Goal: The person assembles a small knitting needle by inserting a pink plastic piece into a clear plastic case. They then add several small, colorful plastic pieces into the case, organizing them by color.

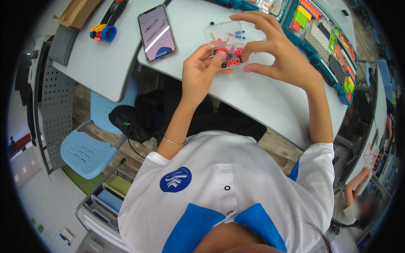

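My left hand (200, 71) grips a small clear plastic box (213, 57) over the white table, its thumb at the near side. Inside lie red gear-shaped pieces (234, 61) and a few small black round parts. The hinged lid (222, 33) stands raised at the far side, and small pink, blue and green pieces show at or through it. At the box's right edge is my right hand (276, 52), thumb and fingers curved and spread apart with nothing visible between them. Whether its index fingertip touches the box I cannot tell.
A phone (157, 33) with a lit screen lies left of the box. Further left is a small built model with a blue wheel (109, 33). On the right stands a teal case (291, 31) of colourful building parts. A light-blue chair (86, 154) is at left; another person (352, 202) sits far right.
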A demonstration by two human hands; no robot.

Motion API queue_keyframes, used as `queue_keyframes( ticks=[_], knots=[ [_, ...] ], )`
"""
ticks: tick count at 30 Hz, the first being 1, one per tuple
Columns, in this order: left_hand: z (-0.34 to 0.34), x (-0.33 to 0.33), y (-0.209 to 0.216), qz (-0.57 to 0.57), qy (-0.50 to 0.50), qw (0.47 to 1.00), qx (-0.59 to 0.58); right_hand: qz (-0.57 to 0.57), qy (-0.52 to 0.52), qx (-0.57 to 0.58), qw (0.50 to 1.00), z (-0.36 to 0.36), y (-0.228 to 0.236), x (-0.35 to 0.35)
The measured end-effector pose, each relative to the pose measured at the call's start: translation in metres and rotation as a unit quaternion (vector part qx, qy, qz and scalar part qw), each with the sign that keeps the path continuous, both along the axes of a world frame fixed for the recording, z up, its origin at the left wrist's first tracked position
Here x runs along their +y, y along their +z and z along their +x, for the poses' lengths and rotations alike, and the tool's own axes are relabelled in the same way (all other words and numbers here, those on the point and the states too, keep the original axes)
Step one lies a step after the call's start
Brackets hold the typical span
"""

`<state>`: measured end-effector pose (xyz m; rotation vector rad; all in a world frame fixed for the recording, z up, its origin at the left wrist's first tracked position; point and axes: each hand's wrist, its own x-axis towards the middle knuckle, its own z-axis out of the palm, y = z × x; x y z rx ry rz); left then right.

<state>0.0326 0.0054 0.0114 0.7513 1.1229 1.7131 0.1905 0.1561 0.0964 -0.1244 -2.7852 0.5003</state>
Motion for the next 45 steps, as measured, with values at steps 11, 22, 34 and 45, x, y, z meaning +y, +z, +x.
queue_keyframes(
  ticks=[11,22,34,45],
  knots=[
    [-0.001,-0.001,0.001,-0.003,-0.024,0.998,0.065,-0.091,-0.003,-0.008,0.996,0.001,-0.004,0.002],
    [-0.002,0.001,0.000,0.007,-0.023,0.999,0.044,-0.082,-0.023,-0.003,0.996,-0.002,-0.012,-0.003],
    [0.000,0.002,-0.002,0.003,-0.007,1.000,0.011,-0.090,-0.017,0.020,0.996,-0.004,-0.020,-0.007],
    [-0.001,0.002,0.003,-0.010,-0.014,1.000,0.021,-0.060,-0.038,0.001,0.997,-0.004,-0.017,-0.008]
  ],
)
